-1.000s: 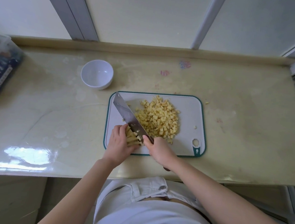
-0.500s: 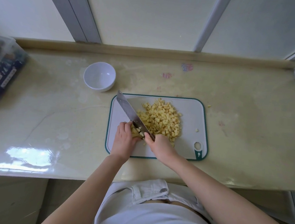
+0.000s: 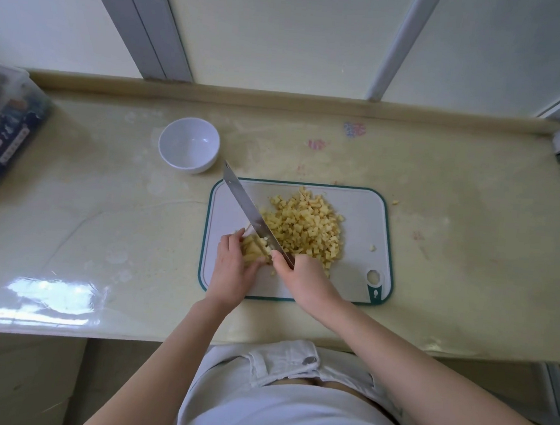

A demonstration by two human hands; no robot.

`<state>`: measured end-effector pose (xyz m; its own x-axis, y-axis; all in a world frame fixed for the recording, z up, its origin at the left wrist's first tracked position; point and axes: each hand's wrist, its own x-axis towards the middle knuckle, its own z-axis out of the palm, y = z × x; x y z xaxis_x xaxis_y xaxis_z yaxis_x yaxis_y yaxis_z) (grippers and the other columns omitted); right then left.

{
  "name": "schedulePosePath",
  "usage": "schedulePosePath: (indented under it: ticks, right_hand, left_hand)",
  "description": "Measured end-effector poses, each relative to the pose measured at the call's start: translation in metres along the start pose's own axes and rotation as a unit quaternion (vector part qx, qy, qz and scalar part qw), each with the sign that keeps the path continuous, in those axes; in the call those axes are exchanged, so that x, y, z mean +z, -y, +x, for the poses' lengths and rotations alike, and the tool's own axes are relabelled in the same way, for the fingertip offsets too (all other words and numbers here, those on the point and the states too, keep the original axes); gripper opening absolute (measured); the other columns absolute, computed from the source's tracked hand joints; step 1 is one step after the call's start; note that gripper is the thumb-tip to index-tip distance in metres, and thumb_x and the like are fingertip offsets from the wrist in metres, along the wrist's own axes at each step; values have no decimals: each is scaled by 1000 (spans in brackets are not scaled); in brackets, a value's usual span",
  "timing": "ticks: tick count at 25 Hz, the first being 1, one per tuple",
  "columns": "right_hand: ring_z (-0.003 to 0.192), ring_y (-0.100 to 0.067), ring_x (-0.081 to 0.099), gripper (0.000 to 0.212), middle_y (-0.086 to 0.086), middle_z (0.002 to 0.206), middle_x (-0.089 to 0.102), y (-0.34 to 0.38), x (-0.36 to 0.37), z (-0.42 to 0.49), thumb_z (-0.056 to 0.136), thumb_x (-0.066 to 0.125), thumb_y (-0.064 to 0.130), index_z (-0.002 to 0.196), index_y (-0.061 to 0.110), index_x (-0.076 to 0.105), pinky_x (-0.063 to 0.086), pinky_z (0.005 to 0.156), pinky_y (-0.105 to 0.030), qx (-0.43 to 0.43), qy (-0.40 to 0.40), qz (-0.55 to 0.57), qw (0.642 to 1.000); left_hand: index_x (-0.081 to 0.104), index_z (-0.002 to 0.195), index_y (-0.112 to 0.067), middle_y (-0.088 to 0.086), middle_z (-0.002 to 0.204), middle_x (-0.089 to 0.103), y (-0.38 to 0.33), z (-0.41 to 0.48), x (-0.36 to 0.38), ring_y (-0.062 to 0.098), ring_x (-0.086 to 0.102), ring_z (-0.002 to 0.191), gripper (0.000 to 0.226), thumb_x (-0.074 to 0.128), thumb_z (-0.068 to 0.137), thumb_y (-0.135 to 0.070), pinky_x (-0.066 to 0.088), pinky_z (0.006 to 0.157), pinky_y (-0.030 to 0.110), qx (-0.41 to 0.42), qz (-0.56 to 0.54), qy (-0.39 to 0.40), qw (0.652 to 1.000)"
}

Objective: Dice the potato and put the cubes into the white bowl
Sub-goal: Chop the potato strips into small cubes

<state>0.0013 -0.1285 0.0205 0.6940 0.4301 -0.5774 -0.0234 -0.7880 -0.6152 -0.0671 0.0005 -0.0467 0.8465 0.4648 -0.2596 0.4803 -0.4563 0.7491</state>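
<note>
Fingers [image 3: 236, 242] of the left hand [image 3: 230, 268] curl over the last uncut potato strips [image 3: 252, 248], pinning them at the near left part of the cutting board [image 3: 362, 215]. The right hand [image 3: 304, 274] has its fingers wrapped round the handle of the knife [image 3: 249, 206], and the handle is mostly hidden under the palm. The blade crosses the strips at a slant, its tip reaching past the board's far left corner. The heap of cubes [image 3: 304, 224] lies just right of the blade, in the board's middle. The white bowl [image 3: 189, 144] sits empty off the board's far left corner, on the surface [image 3: 104, 215].

To cut well here, I judge the left fingertips should tuck back from the edge, knuckles guiding the blade, and retreat a little after each stroke so the new cubes match the heap. The bundle looks short, so a slip seems likelier, and slower strokes would be wise.

Compared with half a second ago, the knife tip juts farther past the board's far edge, which suggests the blade has lifted or slid forward between strokes. The left hand keeps its hold on the strips, the heap looks much the same, and the bowl remains empty.
</note>
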Motion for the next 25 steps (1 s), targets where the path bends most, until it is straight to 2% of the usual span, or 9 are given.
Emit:
schedulePosePath:
  ticks: [2,5,9,14,22,25]
  right_hand:
    - [47,-18,35,54,0,51,36,0,-4,-6,98,41,47,56,14,36,28,49,-30,-7,3,15,1000]
    - [45,-16,32,53,2,49,33,-2,-7,-16,98,41,46,55,15,33,28,50,-29,-19,11,32,999]
    - [46,-14,32,51,3,50,33,-6,-5,-24,99,42,42,55,17,34,28,50,-29,-23,9,30,999]
    - [47,-15,36,50,1,52,37,-12,-1,-25,99,41,43,57,15,38,27,49,-27,-14,23,1,1000]
    - [46,-15,35,53,-1,53,38,-14,6,-24,101,36,44,57,14,37,26,44,-25,-11,18,-59,998]
    - [49,-20,40,52,0,55,40,-14,11,-23,100,34,46,61,13,41,29,48,-30,-17,13,-70,997]
  left_hand:
    - [35,135,-2,9,127,38,-1,-2,0,18,45,114,48,53,94,-20,38,102,29,-25,-56,-22,998]
    - [42,124,2,11,120,42,-3,0,3,23,47,110,30,44,98,-12,35,96,24,-44,-61,-63,995]
    - [47,107,0,8,105,42,-6,5,11,25,43,100,16,38,99,-11,36,89,30,-56,-38,-86,994]
    - [47,97,1,18,99,48,-6,11,21,30,43,91,11,39,97,-5,35,81,37,-45,11,-143,989]
    - [48,95,3,21,97,49,2,15,30,33,44,88,10,40,96,-3,34,78,37,-14,65,-156,985]
    - [48,92,2,20,95,49,5,16,32,32,43,86,9,40,96,-2,32,76,36,-6,72,-162,984]
